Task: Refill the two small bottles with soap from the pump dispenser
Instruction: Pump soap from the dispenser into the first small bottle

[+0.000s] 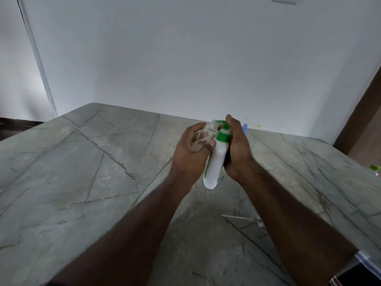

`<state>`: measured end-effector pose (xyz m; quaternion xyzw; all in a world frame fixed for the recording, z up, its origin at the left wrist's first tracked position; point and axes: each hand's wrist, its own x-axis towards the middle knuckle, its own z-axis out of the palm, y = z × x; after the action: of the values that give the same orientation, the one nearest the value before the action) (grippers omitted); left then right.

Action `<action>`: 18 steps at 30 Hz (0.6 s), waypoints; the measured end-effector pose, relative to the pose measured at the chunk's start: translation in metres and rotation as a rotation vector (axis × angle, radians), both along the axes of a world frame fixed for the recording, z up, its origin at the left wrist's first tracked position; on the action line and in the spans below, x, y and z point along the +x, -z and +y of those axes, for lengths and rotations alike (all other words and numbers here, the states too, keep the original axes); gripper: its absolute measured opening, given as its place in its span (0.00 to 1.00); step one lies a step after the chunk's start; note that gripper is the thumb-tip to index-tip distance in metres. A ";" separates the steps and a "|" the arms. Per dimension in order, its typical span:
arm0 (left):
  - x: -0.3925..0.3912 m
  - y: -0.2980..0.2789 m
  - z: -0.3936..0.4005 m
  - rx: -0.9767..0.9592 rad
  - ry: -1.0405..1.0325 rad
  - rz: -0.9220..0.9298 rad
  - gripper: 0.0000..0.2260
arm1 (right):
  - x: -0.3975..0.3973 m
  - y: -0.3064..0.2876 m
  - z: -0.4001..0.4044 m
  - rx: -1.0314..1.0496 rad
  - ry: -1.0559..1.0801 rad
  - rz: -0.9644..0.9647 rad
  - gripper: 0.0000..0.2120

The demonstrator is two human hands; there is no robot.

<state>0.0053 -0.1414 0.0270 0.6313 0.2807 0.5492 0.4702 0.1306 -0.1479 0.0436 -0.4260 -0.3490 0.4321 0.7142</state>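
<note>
My left hand (pixel 190 150) grips a small clear bottle (pixel 206 136) with no cap, its open neck held right under the green nozzle of the pump dispenser. The white pump dispenser (pixel 216 164) with a green pump head stands tilted above the grey marble table (pixel 92 172). My right hand (pixel 237 149) is wrapped round the dispenser's body, with a finger on top of the pump head. A blue cap or object (pixel 245 128) shows just behind my right hand. At the far right edge is another small bottle with a green cap (pixel 375 169), mostly out of frame.
A thin white tube with a small white part (pixel 242 217) lies on the table under my right forearm. A white wall runs along the table's far edge. A brown door frame (pixel 358 114) stands at the right. Striped cloth (pixel 362 260) shows at the lower right.
</note>
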 end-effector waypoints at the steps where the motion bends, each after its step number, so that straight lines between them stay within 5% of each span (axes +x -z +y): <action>1: -0.001 0.000 0.000 -0.004 0.011 -0.018 0.19 | 0.000 0.000 0.000 0.000 0.000 0.001 0.18; 18: -0.002 -0.001 0.005 0.018 0.007 0.000 0.19 | 0.002 -0.001 0.002 -0.043 0.012 -0.037 0.13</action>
<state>0.0029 -0.1368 0.0280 0.6366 0.2736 0.5499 0.4664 0.1322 -0.1462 0.0449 -0.4513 -0.3503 0.4270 0.7009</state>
